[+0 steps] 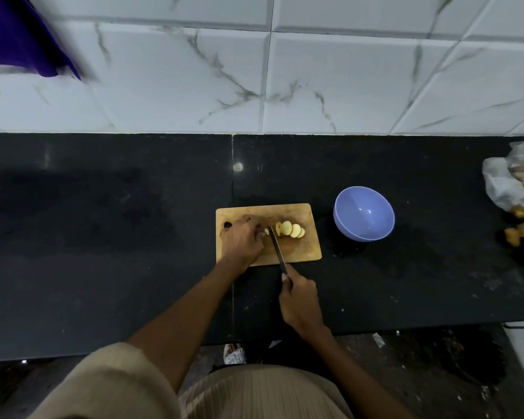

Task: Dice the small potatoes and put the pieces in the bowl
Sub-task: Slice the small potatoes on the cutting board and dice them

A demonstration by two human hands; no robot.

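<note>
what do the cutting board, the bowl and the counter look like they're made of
Cutting board: wood or bamboo by its tan, matte, grainy face. Bowl: probably plastic, going by its even lilac colour and soft sheen with a small highlight, though glazed ceramic is possible. Counter: dark polished stone, likely granite, with a speckled black surface, a reflected light spot and a seam between slabs.

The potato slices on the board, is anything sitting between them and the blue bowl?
Nothing visible does. The potato slices lie on the cutting board, and the bowl stands to its right on bare black counter. The knife and both hands are on the slices' other side.
</note>
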